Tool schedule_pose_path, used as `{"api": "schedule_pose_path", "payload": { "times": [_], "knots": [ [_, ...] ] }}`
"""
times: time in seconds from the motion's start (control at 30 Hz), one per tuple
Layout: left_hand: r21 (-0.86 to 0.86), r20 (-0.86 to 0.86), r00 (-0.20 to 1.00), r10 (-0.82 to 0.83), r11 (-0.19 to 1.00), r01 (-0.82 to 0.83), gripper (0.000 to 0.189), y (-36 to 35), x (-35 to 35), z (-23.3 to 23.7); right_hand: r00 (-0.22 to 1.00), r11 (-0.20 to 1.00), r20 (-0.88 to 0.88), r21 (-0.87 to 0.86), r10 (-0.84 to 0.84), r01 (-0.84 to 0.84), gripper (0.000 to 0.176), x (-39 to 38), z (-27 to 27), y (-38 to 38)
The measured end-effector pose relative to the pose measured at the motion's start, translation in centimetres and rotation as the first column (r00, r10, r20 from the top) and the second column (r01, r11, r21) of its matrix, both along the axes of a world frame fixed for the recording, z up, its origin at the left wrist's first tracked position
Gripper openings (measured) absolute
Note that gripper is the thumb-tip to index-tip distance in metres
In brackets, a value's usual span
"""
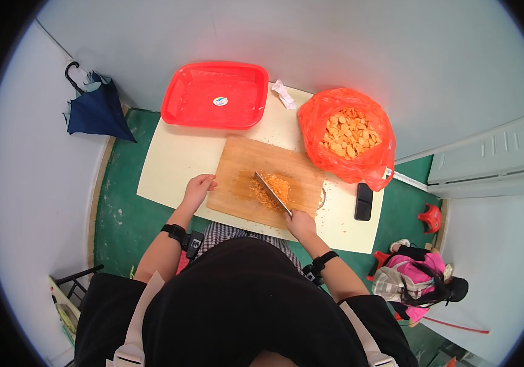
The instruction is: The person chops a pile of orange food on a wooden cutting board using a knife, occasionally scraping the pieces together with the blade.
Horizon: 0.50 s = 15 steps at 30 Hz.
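Observation:
My right hand (301,224) is closed around the handle of a kitchen knife (271,191). Its blade slants up and left across a small heap of finely chopped orange bits (281,186). These lie on a wooden cutting board (237,160), with crumbs scattered around the heap. Beside the board's left edge is my left hand (200,186), its fingers curled together and nothing visible in them. Past the board's upper right corner stands a red plastic bag (312,125), rolled open and full of orange slices (350,133).
A red tray (215,116) with a sticker sits at the pale table's (170,160) back left, near a crumpled paper (283,95). A black phone (363,202) lies at right. A blue umbrella (100,109) hangs on the left wall. Another person (418,278) sits at lower right.

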<state>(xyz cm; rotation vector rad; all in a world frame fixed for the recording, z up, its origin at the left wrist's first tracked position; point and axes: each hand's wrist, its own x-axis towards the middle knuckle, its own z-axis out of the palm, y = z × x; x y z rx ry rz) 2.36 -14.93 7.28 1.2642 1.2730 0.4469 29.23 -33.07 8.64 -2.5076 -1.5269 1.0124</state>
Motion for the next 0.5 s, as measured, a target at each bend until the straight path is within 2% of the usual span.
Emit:
{"api": "schedule_pose_path", "payload": {
  "times": [0.17, 0.33, 0.4, 0.5],
  "knots": [
    [0.003, -0.026, 1.000, 0.011, 1.000, -0.011, 0.029, -0.1, -0.1, 0.3, 1.000, 1.000, 0.002, -0.025, -0.010, 0.010, 0.034, 1.1, 0.6, -1.3],
    [-0.011, -0.006, 1.000, 0.006, 1.000, -0.006, 0.029, -0.5, -0.4, -0.1, 0.999, 1.000, -0.031, 0.022, -0.013, 0.014, 0.035, 0.0, 1.6, -1.0],
    [-0.027, -0.026, 0.999, 0.045, 0.999, -0.046, 0.029, -0.9, 0.2, 1.3, 1.000, 1.000, -0.021, 0.000, -0.017, 0.017, 0.034, -0.7, 0.4, -0.9],
    [-0.025, -0.007, 1.000, 0.023, 0.999, -0.023, 0.029, -0.3, 0.0, 0.5, 0.999, 1.000, -0.014, -0.004, -0.029, 0.029, 0.034, -0.9, 0.0, -1.4]
  ]
}}
